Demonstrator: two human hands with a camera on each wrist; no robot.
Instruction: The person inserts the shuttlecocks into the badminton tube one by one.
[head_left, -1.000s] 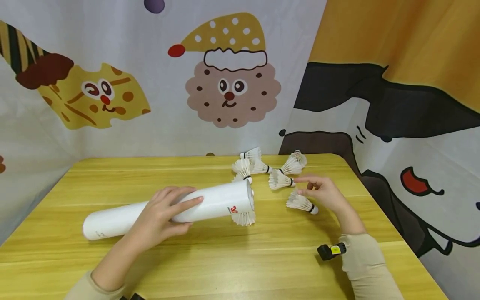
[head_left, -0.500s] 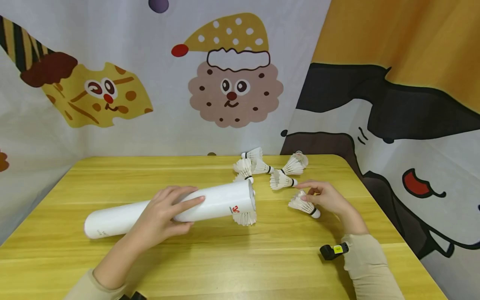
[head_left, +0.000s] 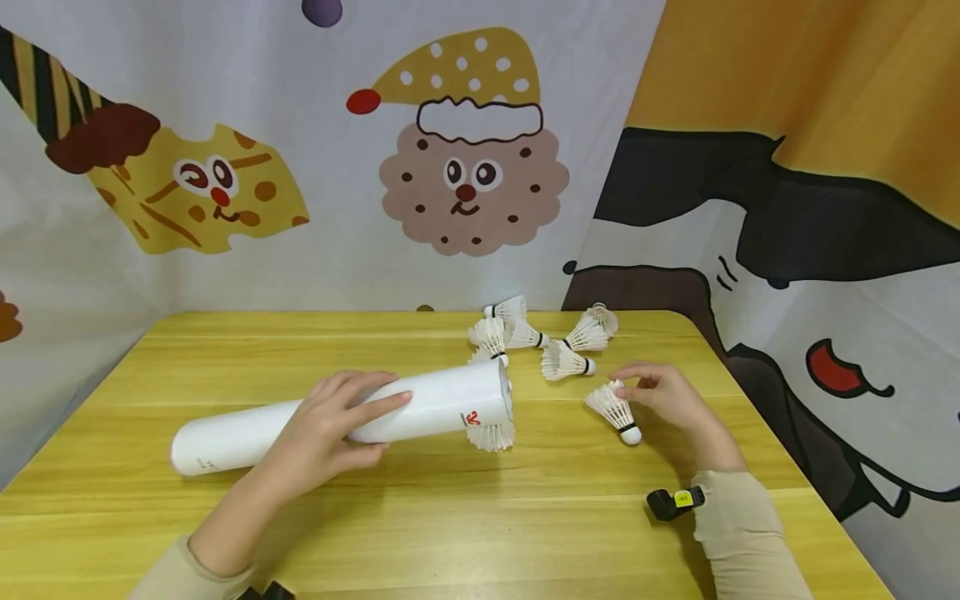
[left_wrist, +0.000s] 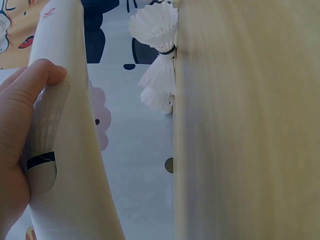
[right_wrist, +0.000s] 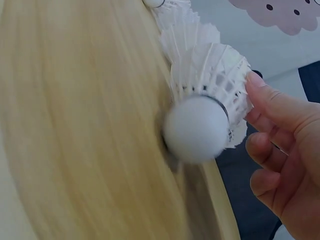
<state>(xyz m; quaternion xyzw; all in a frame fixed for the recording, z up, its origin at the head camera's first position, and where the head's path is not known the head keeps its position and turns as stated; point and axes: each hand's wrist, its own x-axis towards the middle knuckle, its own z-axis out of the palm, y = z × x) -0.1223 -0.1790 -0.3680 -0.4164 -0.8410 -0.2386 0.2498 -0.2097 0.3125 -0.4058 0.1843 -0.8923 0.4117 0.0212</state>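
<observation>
On the left, the left hand (head_left: 330, 425) lay on top of the long white tube (head_left: 345, 423), just where it had been a second before. Its fingers were curled over the round side and its thumb pressed the near side, so the tube stayed flat on the yellow table (head_left: 450, 517) and did not roll. The open end of the tube pointed to the right. A feather birdie (head_left: 491, 435) lay right by that open end, touching the tube, and it had not moved. A small bunch of other birdies (head_left: 540, 337) sat farther back on the table. On the right, one thing had changed. The right hand (head_left: 667, 398) had slid back a little toward the person. The loose birdie (head_left: 613, 410) by it had turned, so its round white tip now pointed more at the person, with its tip on the table. That looked like the hand was getting hold of this birdie and turning it. The right hand's fingertips (right_wrist: 260, 87) touched the feather edge, with the other fingers bent loosely. I could not tell if they really pinched it yet. The wrist rested low by the table.
</observation>
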